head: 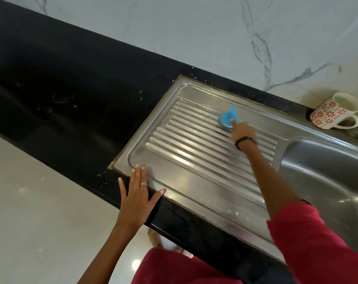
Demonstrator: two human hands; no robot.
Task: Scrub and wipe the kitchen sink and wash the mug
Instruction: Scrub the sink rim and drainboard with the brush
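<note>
The steel sink has a ribbed drainboard (194, 148) on the left and a basin (325, 173) on the right. My right hand (242, 132) grips a blue scrubber (228, 117) and presses it on the far ribs of the drainboard. My left hand (137, 193) lies flat with fingers spread on the drainboard's near-left corner and the counter edge. A white mug (335, 112) with red flower prints stands tilted in view at the back right, behind the basin, near the wall.
A black stone counter (75, 95) runs to the left of the sink, with water spots near the sink's edge. A white marble-patterned wall (194, 33) rises behind. Pale floor tiles (30, 212) lie below the counter front.
</note>
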